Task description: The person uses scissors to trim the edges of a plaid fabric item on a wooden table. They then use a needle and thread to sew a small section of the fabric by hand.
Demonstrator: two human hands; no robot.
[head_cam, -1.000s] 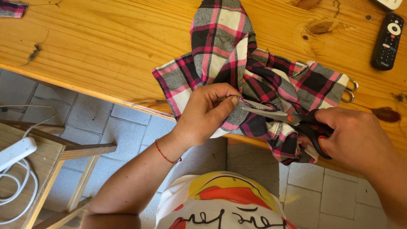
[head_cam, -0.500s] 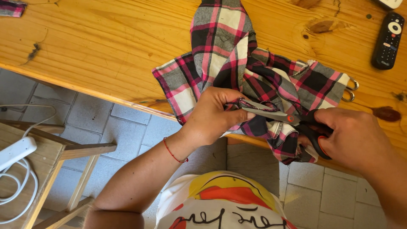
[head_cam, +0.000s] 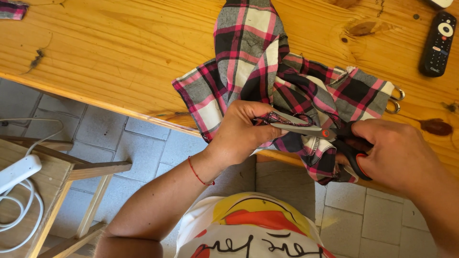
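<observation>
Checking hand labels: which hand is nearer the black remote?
Right. The right hand grips the scissors below the remote; the left hand pinches plaid cloth farther away.

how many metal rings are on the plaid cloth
2: both metal rings hang together at the plaid cloth right corner, on the table. Folds may hide others.

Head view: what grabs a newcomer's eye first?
The plaid fabric bunched at the near edge of the wooden table. The left hand pinches a strip of it while the right hand works black-handled scissors along it. A black remote lies top right.
</observation>
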